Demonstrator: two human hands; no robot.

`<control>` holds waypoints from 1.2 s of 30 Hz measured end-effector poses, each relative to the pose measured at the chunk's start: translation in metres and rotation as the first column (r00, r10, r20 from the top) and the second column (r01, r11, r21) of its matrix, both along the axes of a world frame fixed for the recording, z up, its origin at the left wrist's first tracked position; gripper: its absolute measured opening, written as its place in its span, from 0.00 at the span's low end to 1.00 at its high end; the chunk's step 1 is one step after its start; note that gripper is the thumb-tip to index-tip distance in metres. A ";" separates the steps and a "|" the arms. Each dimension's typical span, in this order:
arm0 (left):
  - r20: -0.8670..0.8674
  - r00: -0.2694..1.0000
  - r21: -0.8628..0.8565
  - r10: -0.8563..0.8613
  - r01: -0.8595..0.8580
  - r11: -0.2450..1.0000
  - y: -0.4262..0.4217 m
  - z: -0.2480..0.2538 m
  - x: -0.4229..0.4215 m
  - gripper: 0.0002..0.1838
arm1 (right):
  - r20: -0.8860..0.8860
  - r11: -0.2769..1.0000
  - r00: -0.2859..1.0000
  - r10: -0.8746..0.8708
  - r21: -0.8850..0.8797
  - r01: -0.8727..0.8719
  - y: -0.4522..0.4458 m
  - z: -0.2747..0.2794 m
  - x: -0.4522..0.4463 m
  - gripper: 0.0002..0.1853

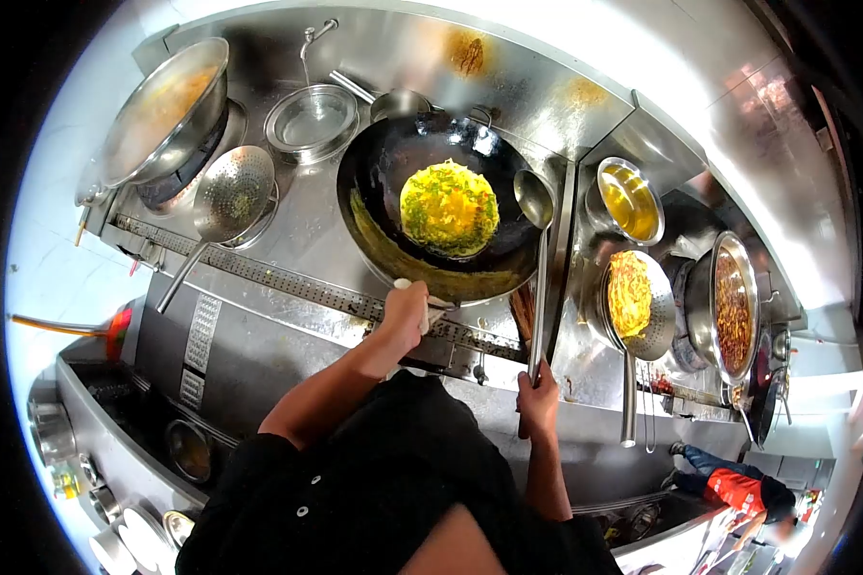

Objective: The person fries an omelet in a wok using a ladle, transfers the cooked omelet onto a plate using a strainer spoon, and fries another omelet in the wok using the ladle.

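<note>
My left hand (408, 314) is closed on the near rim handle of a big black wok (374, 235), with a pale folded cloth (430, 309) in its grip. In the wok lies a round yellow omelette (449, 209) flecked with green. My right hand (539, 395) is wrapped round the long handle of a ladle (533, 198). The ladle's bowl hangs over the wok's right inner side, apart from the omelette. Part of the wok handle is hidden by my left fingers and the cloth.
To the right, a strainer (657, 331) bears a cooked omelette, near a bowl of yellow oil (631, 199) and a pan of reddish-brown food (734, 307). At left are a perforated skimmer (235, 192), a steaming pot (168, 115) and a basin under a running tap (312, 120). Another person (738, 487) stands far right.
</note>
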State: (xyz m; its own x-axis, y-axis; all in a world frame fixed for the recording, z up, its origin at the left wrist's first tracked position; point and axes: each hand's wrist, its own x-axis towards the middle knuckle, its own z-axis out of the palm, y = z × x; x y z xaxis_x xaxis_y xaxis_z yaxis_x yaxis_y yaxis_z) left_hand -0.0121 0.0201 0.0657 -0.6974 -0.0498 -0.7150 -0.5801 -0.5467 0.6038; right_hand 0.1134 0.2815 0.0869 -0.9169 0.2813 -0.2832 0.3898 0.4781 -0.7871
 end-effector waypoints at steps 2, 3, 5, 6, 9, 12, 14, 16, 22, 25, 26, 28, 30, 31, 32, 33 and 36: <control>0.012 1.000 -0.038 0.002 -0.001 0.999 0.002 0.036 0.015 0.09 | -0.024 0.999 1.000 0.011 0.033 -0.010 0.006 -0.007 0.001 0.25; 0.041 0.996 -0.098 -0.085 0.089 0.991 -0.001 0.044 0.023 0.07 | -0.027 0.999 0.999 0.017 0.049 -0.015 0.006 -0.009 0.005 0.25; -0.008 1.000 -0.104 -0.025 0.024 0.994 -0.004 0.036 0.037 0.07 | -0.059 0.999 0.998 0.010 0.031 -0.008 0.004 -0.015 0.010 0.25; -0.032 0.999 -0.106 0.004 -0.007 0.994 -0.005 0.030 0.044 0.06 | -0.033 1.000 0.999 -0.004 -0.003 0.004 -0.001 -0.009 0.011 0.24; 0.007 0.999 -0.048 0.033 -0.033 0.998 -0.016 0.031 0.059 0.06 | 0.017 0.996 0.999 -0.050 -0.078 0.051 -0.013 0.017 0.011 0.21; -0.040 0.998 -0.017 0.051 -0.052 0.999 -0.023 0.025 0.057 0.08 | -0.028 0.991 0.998 -0.062 -0.123 0.059 -0.021 0.025 0.015 0.18; -0.141 0.989 0.020 0.035 -0.032 0.999 -0.027 -0.009 0.042 0.08 | -0.013 0.991 0.999 -0.042 -0.127 0.040 -0.022 0.022 0.018 0.14; -0.043 0.996 -0.047 -0.082 0.080 0.996 -0.036 0.054 0.051 0.08 | -0.033 0.995 0.999 -0.028 -0.093 0.025 -0.021 0.022 0.017 0.12; -0.025 0.999 -0.002 -0.045 0.045 0.999 -0.047 0.042 0.072 0.10 | -0.116 1.000 0.993 0.020 0.019 -0.018 -0.014 -0.002 0.034 0.08; -0.078 0.995 0.027 -0.059 0.061 0.998 -0.032 0.010 0.038 0.11 | 0.002 0.997 1.000 -0.027 -0.073 0.028 -0.027 0.022 0.032 0.13; -0.084 0.995 0.050 -0.050 0.055 0.997 -0.027 0.005 0.030 0.11 | 0.043 0.990 0.998 -0.045 -0.130 0.051 -0.030 0.032 0.030 0.15; -0.113 0.993 0.041 -0.034 0.039 0.998 -0.020 0.008 0.046 0.13 | -0.002 0.992 1.000 -0.023 -0.128 0.023 -0.030 0.041 0.026 0.10; -0.129 0.991 0.041 0.029 -0.024 0.999 -0.018 0.019 0.080 0.13 | -0.011 0.990 1.000 -0.022 -0.137 0.021 -0.020 0.041 0.030 0.11; -0.129 0.992 -0.008 0.001 -0.001 1.000 -0.021 0.033 0.095 0.11 | -0.044 0.999 0.999 0.031 -0.025 -0.032 -0.005 0.024 0.030 0.12; -0.125 0.992 -0.058 -0.028 0.021 0.998 -0.027 0.052 0.110 0.10 | -0.036 0.998 0.999 0.025 -0.051 -0.027 0.000 0.026 0.029 0.12; -0.084 0.996 -0.060 -0.021 0.016 0.998 -0.028 0.063 0.119 0.09 | -0.021 0.997 1.000 0.023 -0.074 -0.024 0.002 0.035 0.030 0.13; 0.072 0.997 -0.045 0.003 0.000 0.999 -0.032 0.069 0.130 0.09 | 0.027 0.991 0.999 0.035 -0.133 -0.031 0.015 0.049 0.025 0.15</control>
State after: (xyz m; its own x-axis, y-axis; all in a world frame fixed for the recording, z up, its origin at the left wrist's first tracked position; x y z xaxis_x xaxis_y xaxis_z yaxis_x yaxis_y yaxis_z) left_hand 0.1183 -0.0118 0.1343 -0.6440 -0.0844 -0.7604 -0.6221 -0.5207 0.5847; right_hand 0.1380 0.2962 0.1363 -0.9158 0.2095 -0.3428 0.3994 0.3833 -0.8328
